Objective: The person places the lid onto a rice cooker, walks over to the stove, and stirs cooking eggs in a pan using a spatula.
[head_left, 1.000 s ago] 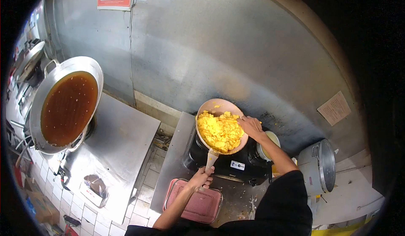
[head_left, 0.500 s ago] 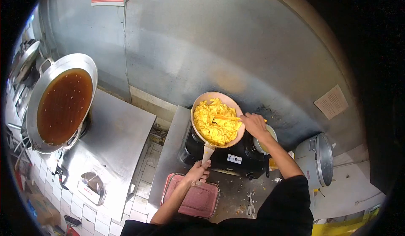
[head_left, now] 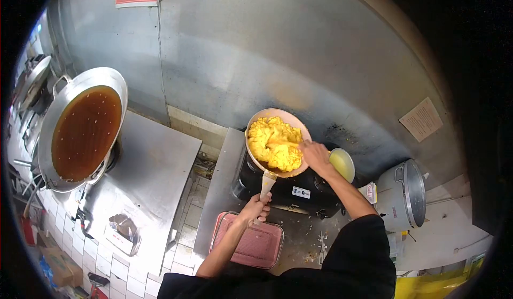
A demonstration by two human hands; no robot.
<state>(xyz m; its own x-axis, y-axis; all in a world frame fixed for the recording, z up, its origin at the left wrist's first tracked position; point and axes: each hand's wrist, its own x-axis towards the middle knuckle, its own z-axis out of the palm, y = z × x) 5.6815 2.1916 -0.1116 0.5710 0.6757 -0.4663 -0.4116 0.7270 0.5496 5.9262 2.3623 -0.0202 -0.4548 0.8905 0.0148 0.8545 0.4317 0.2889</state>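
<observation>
A frying pan [head_left: 288, 118] with a pale interior sits on a black portable stove [head_left: 291, 190], heaped with yellow scrambled eggs [head_left: 274, 139]. My left hand [head_left: 255, 209] is closed around the pan's light handle [head_left: 267, 181]. Over the pan's right rim, my right hand [head_left: 315, 156] is closed on an orange stick-like utensil [head_left: 293, 146], whose far end is in the eggs and smeared by motion. A bowl with pale yellow contents [head_left: 340, 164] stands just right of that hand.
A large wok of brown liquid [head_left: 85, 133] stands on the left steel table [head_left: 155, 165]. Below the stove are a pink basket [head_left: 251, 245] and scissors [head_left: 323, 248] among crumbs. A big metal pot [head_left: 398, 197] is on the right. A steel wall [head_left: 240, 53] rises behind.
The eggs have been pushed about into a looser, folded heap. My right hand has shifted slightly left with the utensil. My left hand still grips the handle, and the view has shifted a little.
</observation>
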